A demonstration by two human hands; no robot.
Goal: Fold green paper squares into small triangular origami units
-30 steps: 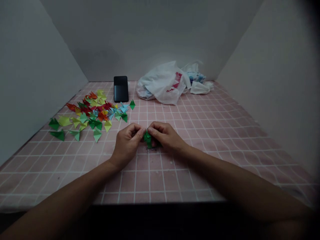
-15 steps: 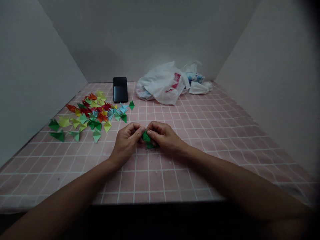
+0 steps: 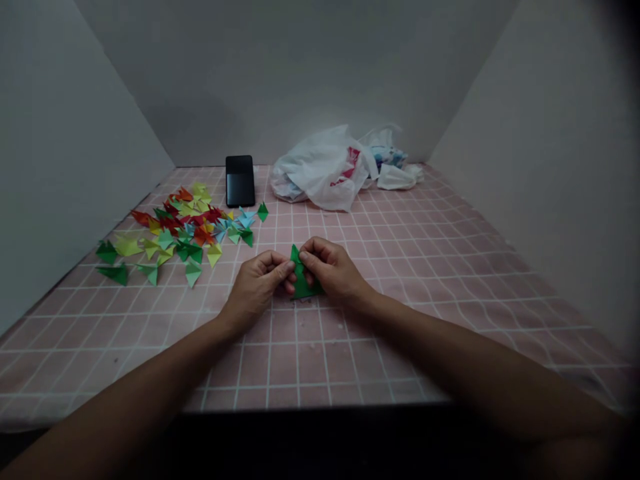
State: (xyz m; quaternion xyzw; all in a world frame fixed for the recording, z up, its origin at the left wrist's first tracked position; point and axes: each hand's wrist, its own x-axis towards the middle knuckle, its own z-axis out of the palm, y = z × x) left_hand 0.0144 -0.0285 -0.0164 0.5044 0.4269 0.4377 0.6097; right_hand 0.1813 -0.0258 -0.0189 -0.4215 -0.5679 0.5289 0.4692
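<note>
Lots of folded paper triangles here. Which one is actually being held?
The dark green piece at centre, pinched between the left hand and right hand. Every other triangle lies loose in the multicoloured pile to the left, untouched.

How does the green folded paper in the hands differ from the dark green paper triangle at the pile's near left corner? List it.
The green folded paper is pinched by left hand and right hand; the dark green paper triangle lies untouched. The paper stands point-up; the triangle lies flat. Both green.
</note>
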